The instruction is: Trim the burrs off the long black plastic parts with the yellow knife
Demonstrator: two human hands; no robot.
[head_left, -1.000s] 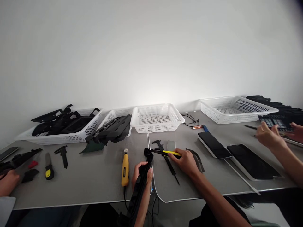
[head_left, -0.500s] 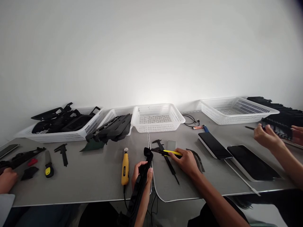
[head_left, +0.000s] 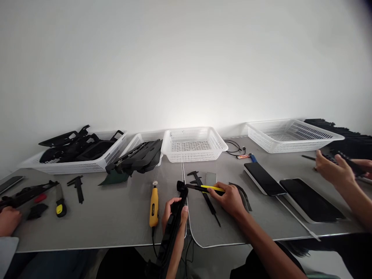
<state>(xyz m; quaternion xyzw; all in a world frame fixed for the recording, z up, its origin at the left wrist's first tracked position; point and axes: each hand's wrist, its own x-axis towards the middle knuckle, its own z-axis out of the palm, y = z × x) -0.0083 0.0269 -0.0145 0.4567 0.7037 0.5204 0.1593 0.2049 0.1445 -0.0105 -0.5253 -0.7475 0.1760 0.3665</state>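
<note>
— Where is the black part held?
— Over the table's edge, in the left hand's curled fingers; near its far end, a yellow-black tool is pinched by the right hand.
— The yellow grinder's label?
— Too small to be read.

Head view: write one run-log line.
left hand: holds black part; right hand: holds yellow-handled tool, tip at part's far end; corded yellow tool: on table

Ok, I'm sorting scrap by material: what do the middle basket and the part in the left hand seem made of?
Middle basket: likely white moulded plastic, semi-matt, judging by its uniform slotted walls.
Part in the left hand: probably black moulded plastic, low sheen, though coated metal is possible.
</note>
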